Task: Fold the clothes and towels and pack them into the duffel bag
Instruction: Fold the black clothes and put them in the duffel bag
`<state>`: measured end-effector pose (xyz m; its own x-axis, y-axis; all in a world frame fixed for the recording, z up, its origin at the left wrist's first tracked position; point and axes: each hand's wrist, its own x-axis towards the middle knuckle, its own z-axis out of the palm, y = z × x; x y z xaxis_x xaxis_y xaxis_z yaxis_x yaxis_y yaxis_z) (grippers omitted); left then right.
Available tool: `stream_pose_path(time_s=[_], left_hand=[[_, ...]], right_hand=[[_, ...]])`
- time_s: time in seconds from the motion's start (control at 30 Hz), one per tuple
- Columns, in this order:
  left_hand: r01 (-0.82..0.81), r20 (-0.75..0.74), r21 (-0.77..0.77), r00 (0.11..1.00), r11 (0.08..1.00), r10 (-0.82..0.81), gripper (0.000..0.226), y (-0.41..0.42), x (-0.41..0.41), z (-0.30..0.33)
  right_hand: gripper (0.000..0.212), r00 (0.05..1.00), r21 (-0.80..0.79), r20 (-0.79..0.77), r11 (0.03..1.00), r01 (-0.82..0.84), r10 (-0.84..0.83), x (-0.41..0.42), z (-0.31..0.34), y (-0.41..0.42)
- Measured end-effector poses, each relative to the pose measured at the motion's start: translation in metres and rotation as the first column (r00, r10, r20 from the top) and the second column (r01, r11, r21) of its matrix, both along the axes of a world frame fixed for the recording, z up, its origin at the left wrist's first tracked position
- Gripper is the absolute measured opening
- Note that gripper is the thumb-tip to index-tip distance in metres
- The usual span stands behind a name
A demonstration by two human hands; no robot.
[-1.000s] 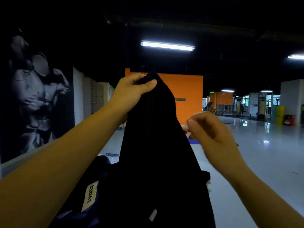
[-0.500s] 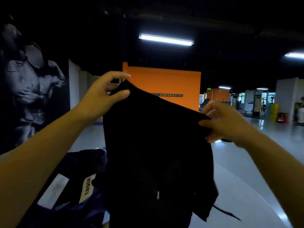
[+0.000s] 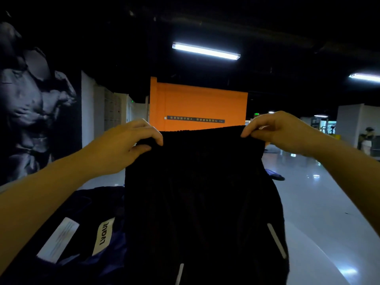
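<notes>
Head view shows me both hands raised in front, holding black shorts (image 3: 201,202) up by the waistband. My left hand (image 3: 125,145) pinches the band's left corner between thumb and curled fingers, and my right hand (image 3: 281,132) pinches the right corner the same way, so the band is stretched level between them and the cloth hangs straight down, with pale strips near its lower edge. Below and to the left, near me, lies the dark blue bag (image 3: 82,233) with a white LVQUE label; I cannot tell whether it is unzipped. I judge this the spreading-out step before folding. Next I would need to bring the two corners together to halve the shorts lengthwise, keeping both pinches firm so the band does not slip.
</notes>
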<state>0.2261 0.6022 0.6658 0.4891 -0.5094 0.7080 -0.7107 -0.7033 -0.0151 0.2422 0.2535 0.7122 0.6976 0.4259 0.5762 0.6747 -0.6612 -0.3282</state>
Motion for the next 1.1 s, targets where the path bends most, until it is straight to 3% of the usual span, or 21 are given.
stream_pose_path(time_s=[0.07,0.17,0.27,0.43,0.6,0.7,0.8,0.9,1.0,1.1], left_hand=[[0.007,0.020,0.003,1.000,1.000,-0.007,0.044,-0.002,0.001,-0.002],[0.050,-0.063,-0.007,0.997,0.999,-0.051,0.050,-0.002,0.001,-0.008],[0.075,-0.041,0.009,0.996,0.997,-0.074,0.045,-0.005,0.003,-0.024],[0.157,-0.282,-0.089,0.943,0.984,-0.176,0.026,-0.017,0.010,-0.080],[0.246,-0.235,-0.168,0.930,0.955,-0.281,0.023,-0.031,0.019,-0.133],[0.221,-0.191,-0.246,0.944,0.944,-0.270,0.032,-0.036,0.024,-0.153],[0.118,-0.246,-0.511,0.929,0.851,-0.277,0.047,-0.034,0.025,-0.156],[0.053,-0.224,-0.682,0.934,0.729,-0.277,0.033,-0.027,0.024,-0.142],[0.035,-0.213,-0.756,0.931,0.654,-0.296,0.010,-0.020,0.023,-0.115],[0.063,-0.128,-0.788,0.956,0.613,-0.262,0.024,-0.011,0.021,-0.084]], right_hand=[[0.031,1.000,0.011,-0.014,1.000,0.018,-0.018,0.000,-0.004,0.000],[0.033,0.999,0.027,-0.017,0.999,0.044,-0.043,0.002,-0.009,-0.002],[0.036,0.998,0.091,0.001,0.994,0.055,-0.055,0.005,-0.012,-0.002],[0.034,0.995,0.214,0.059,0.975,0.066,-0.080,0.010,-0.015,0.015],[0.032,0.978,0.221,0.154,0.970,0.104,-0.140,0.008,-0.009,0.033],[0.032,0.971,0.220,0.171,0.967,0.130,-0.170,0.008,-0.003,0.033],[0.031,0.982,0.157,0.096,0.977,0.145,-0.161,0.008,0.001,0.029],[0.022,0.987,0.027,-0.088,0.990,0.136,-0.134,0.008,0.001,0.017],[0.028,0.966,-0.118,-0.225,0.987,0.105,-0.129,0.009,-0.010,-0.002],[0.029,0.962,-0.144,-0.249,0.986,0.079,-0.114,0.016,-0.023,-0.013]])
